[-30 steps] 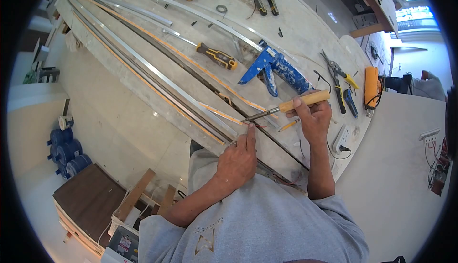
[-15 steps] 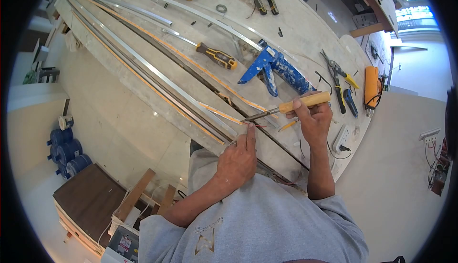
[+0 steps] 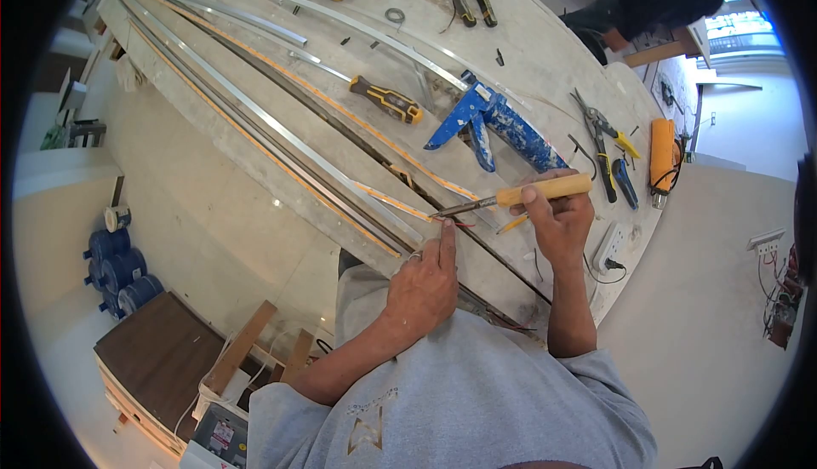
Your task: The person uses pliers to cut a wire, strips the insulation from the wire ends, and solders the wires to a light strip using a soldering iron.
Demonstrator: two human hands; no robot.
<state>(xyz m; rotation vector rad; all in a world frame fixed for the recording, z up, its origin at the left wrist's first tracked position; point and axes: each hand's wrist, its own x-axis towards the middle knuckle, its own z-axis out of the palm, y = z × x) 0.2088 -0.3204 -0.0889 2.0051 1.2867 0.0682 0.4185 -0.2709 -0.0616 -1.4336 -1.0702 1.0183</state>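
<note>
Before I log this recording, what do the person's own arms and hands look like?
The left hand and right hand are ungloved, with what looks like a thin ring on a left finger. The forearms are bare below the short grey sleeves of a grey shirt, which has a brownish print on it; its small lettering is unreadable.

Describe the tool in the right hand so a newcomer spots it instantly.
Find the pale worktable, then its blue caulking gun. Just below, the right hand grips the wooden-handled tool. Its plain handle sets it apart from the nearby black-and-yellow screwdriver.
</note>
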